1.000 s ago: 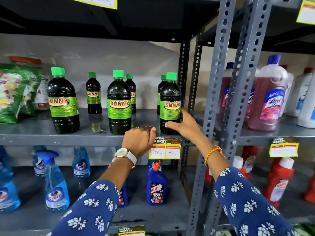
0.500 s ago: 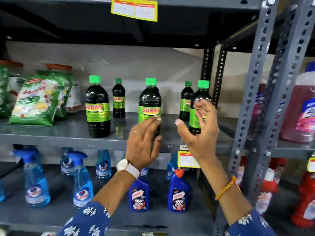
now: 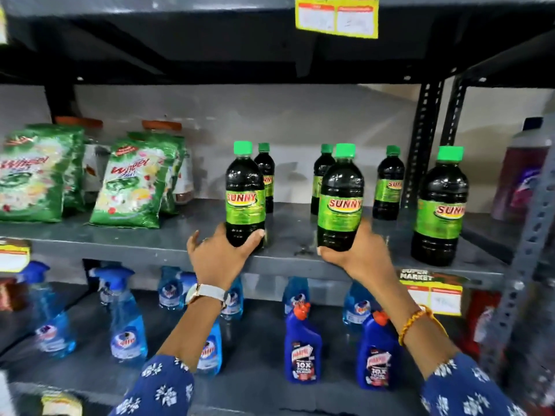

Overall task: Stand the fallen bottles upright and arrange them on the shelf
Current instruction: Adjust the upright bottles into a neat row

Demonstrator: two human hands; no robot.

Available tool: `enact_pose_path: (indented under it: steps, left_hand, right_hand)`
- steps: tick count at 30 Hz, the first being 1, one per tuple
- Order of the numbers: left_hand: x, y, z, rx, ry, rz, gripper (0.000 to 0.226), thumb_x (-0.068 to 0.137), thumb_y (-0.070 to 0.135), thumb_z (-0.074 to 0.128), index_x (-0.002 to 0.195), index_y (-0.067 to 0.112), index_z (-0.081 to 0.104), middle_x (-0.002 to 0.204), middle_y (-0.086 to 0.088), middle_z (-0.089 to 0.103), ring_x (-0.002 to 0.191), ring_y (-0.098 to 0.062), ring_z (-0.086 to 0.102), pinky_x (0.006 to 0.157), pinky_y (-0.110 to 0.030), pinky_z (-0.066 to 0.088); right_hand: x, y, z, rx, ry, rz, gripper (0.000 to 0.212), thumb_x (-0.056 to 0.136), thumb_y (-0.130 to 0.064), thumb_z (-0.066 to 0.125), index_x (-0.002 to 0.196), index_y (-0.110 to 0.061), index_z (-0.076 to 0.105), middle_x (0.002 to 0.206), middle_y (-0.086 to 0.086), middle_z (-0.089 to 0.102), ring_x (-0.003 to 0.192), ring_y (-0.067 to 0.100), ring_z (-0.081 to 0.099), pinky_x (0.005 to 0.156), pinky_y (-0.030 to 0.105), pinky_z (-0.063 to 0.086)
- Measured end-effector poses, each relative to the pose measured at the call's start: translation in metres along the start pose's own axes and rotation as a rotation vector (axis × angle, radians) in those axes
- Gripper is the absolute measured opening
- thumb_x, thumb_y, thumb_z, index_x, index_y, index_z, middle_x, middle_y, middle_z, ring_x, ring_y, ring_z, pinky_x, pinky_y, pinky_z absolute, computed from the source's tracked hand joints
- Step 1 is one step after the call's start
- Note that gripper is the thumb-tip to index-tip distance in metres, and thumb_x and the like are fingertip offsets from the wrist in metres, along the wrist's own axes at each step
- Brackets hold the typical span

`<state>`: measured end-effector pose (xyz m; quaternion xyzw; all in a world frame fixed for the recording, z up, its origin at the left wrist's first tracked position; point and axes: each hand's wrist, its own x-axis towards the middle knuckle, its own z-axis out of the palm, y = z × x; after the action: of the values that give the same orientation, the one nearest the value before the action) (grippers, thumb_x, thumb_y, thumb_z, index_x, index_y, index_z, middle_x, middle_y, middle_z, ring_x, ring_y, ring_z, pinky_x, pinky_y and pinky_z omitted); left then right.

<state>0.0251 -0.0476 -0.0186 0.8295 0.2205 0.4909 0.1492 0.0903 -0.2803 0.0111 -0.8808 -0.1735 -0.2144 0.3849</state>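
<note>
- Head view: the left hand (image 3: 220, 256) has its fingers wrapped round the base of one upright bottle (image 3: 245, 195) at the shelf's (image 3: 144, 247) front edge.
- The right hand (image 3: 359, 253) likewise clasps a second bottle (image 3: 341, 198), upright, alongside.

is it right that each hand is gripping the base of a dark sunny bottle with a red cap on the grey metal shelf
Not quite: the caps are green, not red. The head view shows the left hand around the base of one dark Sunny bottle with a green cap and the right hand around another, both upright on the grey metal shelf.
</note>
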Motion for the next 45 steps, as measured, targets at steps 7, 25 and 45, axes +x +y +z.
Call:
enact_pose_path:
  steps: [7, 25, 45]
  left_hand:
    - [0.001, 0.004, -0.001, -0.052, 0.058, 0.006, 0.072, 0.062, 0.083, 0.037, 0.08, 0.018, 0.061, 0.057, -0.006, 0.066, 0.066, -0.024, 0.063, 0.093, -0.038, 0.028]
    - [-0.023, 0.05, -0.006, -0.349, 0.314, 0.237, 0.091, 0.074, 0.066, 0.054, 0.13, -0.004, 0.038, 0.134, -0.024, 0.044, 0.125, -0.032, 0.036, 0.102, -0.041, 0.029]
    - [-0.049, 0.143, 0.046, -0.025, -0.025, 0.204, 0.09, 0.065, 0.078, 0.044, 0.106, -0.002, 0.05, 0.058, -0.017, 0.064, 0.06, -0.033, 0.064, 0.094, -0.054, 0.03]
  right_hand:
    - [-0.003, -0.005, 0.0, -0.074, 0.066, -0.022, 0.081, 0.06, -0.048, 0.081, 0.117, -0.007, 0.041, 0.11, 0.013, 0.064, 0.103, 0.036, 0.062, 0.084, 0.044, 0.052]
    - [-0.033, 0.029, -0.064, 0.201, 0.616, -0.336, 0.068, 0.072, -0.041, 0.074, 0.119, 0.001, 0.049, 0.11, 0.009, 0.049, 0.102, 0.017, 0.047, 0.089, 0.023, 0.042]
    - [0.005, 0.106, -0.121, -0.04, 0.017, 0.006, 0.057, 0.068, -0.046, 0.078, 0.115, -0.018, 0.061, 0.114, 0.003, 0.069, 0.106, 0.021, 0.061, 0.08, 0.022, 0.037]
